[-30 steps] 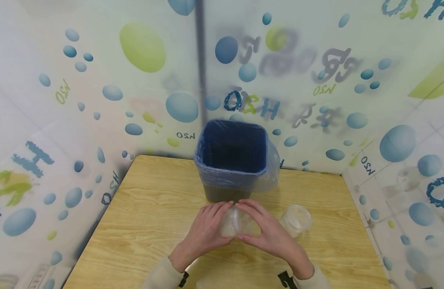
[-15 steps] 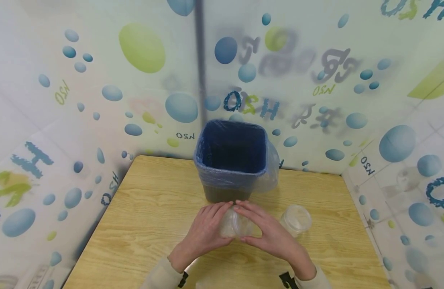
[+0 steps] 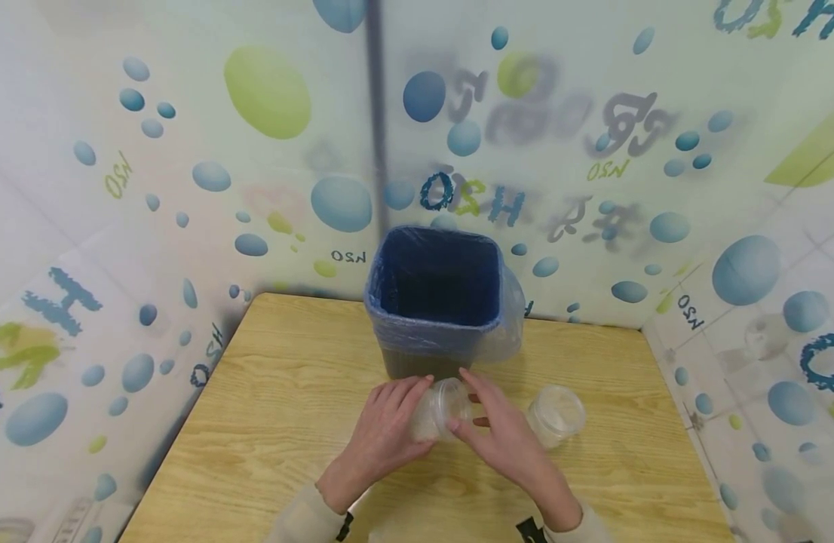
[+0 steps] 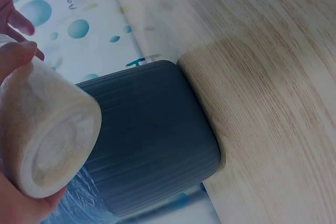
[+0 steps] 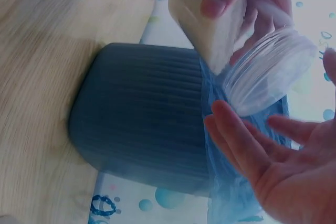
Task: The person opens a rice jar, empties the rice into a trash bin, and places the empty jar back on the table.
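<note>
A clear plastic jar (image 3: 425,418) holding off-white contents lies tilted on its side in my left hand (image 3: 379,434), whose fingers and thumb grip its body. The jar's base (image 4: 63,145) faces the left wrist camera. At the other end, its clear ridged lid (image 5: 273,72) points toward my right hand (image 3: 512,437). That hand's fingers (image 5: 236,140) are spread and lightly bent just off the lid, pinching nothing. Right of the hands, a second clear jar (image 3: 558,415) with pale contents stands on the wooden table (image 3: 288,377).
Directly beyond the hands stands a dark grey bin (image 3: 420,363) with a blue bag liner (image 3: 430,328) folded over its rim. Loose liner plastic (image 3: 512,324) bulges out on its right side. Printed wall sheets (image 3: 268,188) enclose the table's back and sides.
My right hand has come off the lid and turned, its fingers spreading apart to the right of it. The left hand keeps its grip on the jar, almost in the same place.
</note>
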`<state>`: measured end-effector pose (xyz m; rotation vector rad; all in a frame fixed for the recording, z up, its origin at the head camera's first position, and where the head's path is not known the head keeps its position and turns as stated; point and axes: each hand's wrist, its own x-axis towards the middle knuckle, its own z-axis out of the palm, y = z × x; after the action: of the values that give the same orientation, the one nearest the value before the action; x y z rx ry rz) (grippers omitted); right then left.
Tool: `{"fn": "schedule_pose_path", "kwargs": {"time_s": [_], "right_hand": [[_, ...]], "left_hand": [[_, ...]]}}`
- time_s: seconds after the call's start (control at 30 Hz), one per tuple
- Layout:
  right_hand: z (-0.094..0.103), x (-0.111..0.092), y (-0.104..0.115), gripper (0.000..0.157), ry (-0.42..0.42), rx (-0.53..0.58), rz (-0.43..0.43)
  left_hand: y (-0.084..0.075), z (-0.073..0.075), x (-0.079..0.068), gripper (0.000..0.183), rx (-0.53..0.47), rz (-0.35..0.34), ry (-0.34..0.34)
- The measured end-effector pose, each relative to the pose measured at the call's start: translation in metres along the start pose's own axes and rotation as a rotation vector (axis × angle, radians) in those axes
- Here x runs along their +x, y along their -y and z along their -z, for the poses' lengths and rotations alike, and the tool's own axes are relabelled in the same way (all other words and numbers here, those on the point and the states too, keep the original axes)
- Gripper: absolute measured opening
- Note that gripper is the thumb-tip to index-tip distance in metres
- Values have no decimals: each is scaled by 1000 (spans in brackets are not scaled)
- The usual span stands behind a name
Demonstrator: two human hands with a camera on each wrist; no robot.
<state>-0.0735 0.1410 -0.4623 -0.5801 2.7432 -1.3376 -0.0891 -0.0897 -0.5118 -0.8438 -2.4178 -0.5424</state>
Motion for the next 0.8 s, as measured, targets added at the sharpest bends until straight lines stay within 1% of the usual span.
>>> {"fn": "schedule_pose_path", "kwargs": {"time_s": [0.07, 0.13, 0.23, 0.37, 0.47, 0.57, 0.7, 0.8], "right_hand": [[-3, 2, 3, 76, -16, 0, -79], [-6, 4, 5, 78, -17, -16, -122], [-8, 5, 6, 80, -7, -31, -154], [-9, 5, 7, 81, 12, -22, -167], [-7, 4, 7, 82, 23, 1, -154], [-5, 3, 7, 80, 22, 16, -120], [-3, 2, 6, 77, 15, 19, -51], [-1, 1, 5, 76, 13, 13, 17]], "left_hand": [[0, 0, 0, 103, 24, -4, -3], [0, -1, 1, 103, 46, -17, -10], [0, -2, 1, 102, 66, -33, -17], [0, -3, 0, 102, 62, -37, -12], [0, -3, -1, 103, 57, -35, -13], [0, -4, -1, 104, 54, -36, -24], [0, -4, -1, 104, 41, -35, -29], [0, -5, -2, 103, 29, -32, -23]]}}
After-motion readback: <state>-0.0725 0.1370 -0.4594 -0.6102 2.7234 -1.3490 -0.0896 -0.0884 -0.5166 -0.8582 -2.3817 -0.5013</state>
